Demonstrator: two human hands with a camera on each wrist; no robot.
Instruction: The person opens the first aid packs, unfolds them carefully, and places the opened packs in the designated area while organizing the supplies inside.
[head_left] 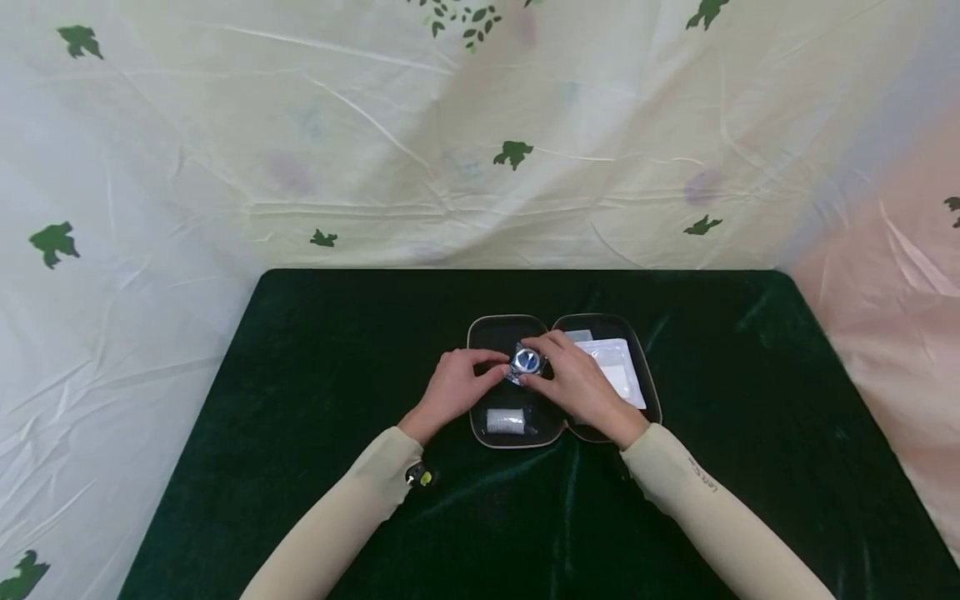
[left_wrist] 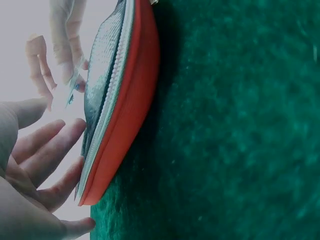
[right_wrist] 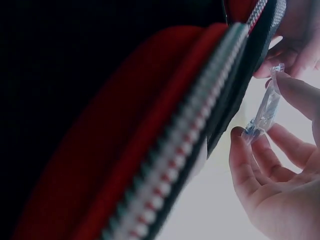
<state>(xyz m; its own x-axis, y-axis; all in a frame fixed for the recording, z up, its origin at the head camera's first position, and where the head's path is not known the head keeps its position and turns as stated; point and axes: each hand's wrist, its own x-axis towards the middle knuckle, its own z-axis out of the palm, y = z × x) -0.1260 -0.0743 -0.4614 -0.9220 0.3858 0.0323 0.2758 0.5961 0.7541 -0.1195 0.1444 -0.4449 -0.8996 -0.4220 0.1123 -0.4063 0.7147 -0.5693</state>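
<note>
My right hand (head_left: 581,379) pinches a small round roll in a clear wrapper (head_left: 527,361) between thumb and fingers, above the left half of an opened zip case (head_left: 495,333). From the right wrist side, the wrapped roll (right_wrist: 267,107) appears edge-on in the right hand (right_wrist: 280,180). My left hand (head_left: 459,385) is at the roll's left edge, thumb and fingers apart; in the left wrist view the left hand (left_wrist: 45,165) has its fingers spread beside the case's red shell (left_wrist: 130,115). Whether its fingertips touch the wrapper is unclear.
A white wrapped bandage roll (head_left: 506,421) lies in the near part of the left half. Flat white packets (head_left: 618,375) lie in the right half, partly behind my right hand. The case rests on a dark green cloth-covered table (head_left: 337,333), with a patterned curtain (head_left: 420,192) behind.
</note>
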